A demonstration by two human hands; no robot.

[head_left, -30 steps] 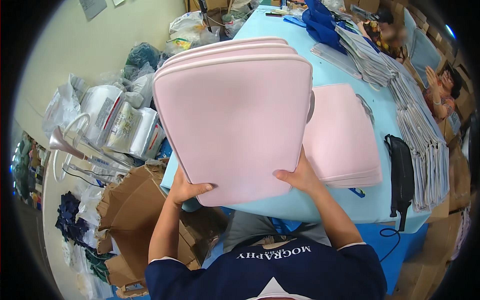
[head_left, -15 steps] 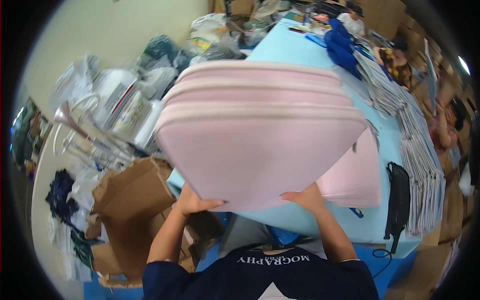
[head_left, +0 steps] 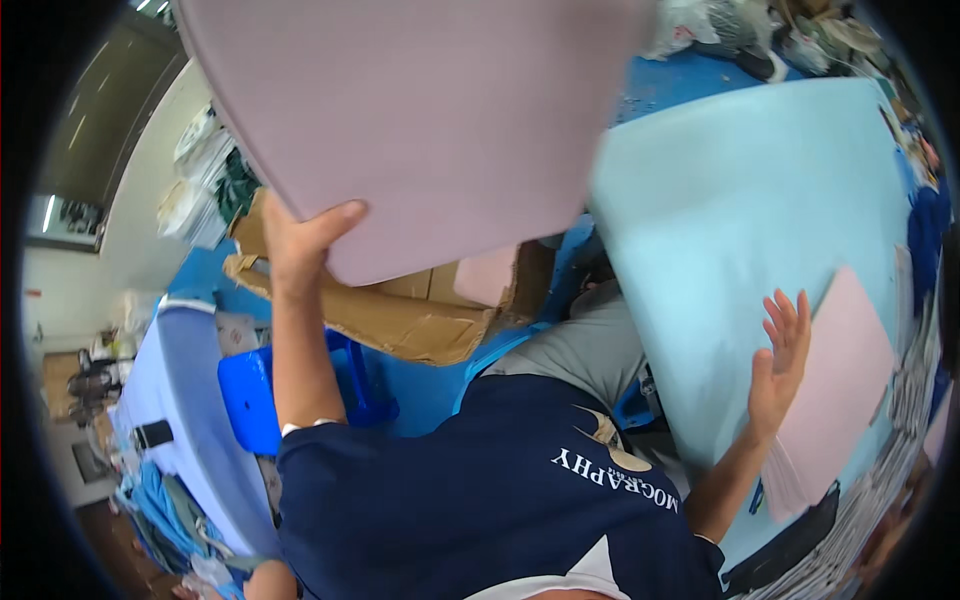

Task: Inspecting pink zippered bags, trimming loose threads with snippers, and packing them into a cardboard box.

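A large flat pink panel (head_left: pixel 430 120) with rounded corners fills the upper left of the view. Gripping its lower left corner is my left hand (head_left: pixel 300 240), thumb across the near face. Whether other panels lie behind it is hidden. Beneath it stands an open cardboard box (head_left: pixel 410 335) on the floor, with a pink piece (head_left: pixel 487 275) showing inside. My right hand (head_left: pixel 780 360) is open and empty, fingers spread, raised near a stack of pink sheets (head_left: pixel 840 380) on the light blue table (head_left: pixel 690 200).
A blue plastic stool (head_left: pixel 250 395) is left of my body, by a lilac-covered table (head_left: pixel 190 400) with a black phone-like object (head_left: pixel 153 434). Folded grey pieces (head_left: pixel 905 420) and a black pouch (head_left: pixel 800 545) line the right table's edge. Plastic bags (head_left: pixel 690 25) lie beyond.
The pink stack, held in both hands over the table, has moved left above the cardboard box. My right hand has let go and opened. The view has turned left.
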